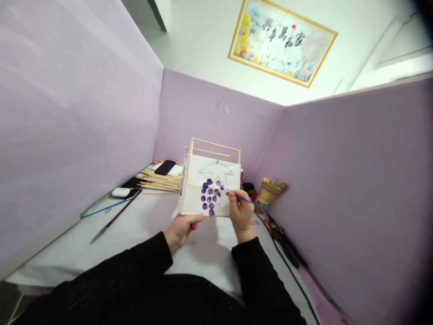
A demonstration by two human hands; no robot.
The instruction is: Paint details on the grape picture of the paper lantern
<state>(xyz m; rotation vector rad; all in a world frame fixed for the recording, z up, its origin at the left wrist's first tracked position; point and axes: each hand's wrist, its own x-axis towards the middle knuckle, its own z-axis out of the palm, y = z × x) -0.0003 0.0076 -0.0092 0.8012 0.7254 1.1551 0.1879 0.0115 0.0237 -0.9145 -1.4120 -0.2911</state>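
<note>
My left hand (181, 229) grips the lower left corner of a box-shaped frame of thin wooden sticks (216, 144), its thumb along the bottom edge. White paper (192, 180) covers the side facing me. On it are a green leaf outline (216, 170) and a bunch of purple grapes (210, 198). My right hand (240, 210) pinches a thin blue paintbrush (252, 201), its tip at the paper by the right side of the grapes. The brush's handle points out to the right. The back of the frame is partly hidden by the paper.
Wooden sticks (160, 182) lie at the back left with a black phone (165, 167). A white earphone case (121, 192), another blue brush (104, 208) and a dark-handled brush (117, 216) are at left. Pliers (279, 232) and a yellow stick-built object (269, 192) stand right. Lilac partitions (338, 180) enclose the table.
</note>
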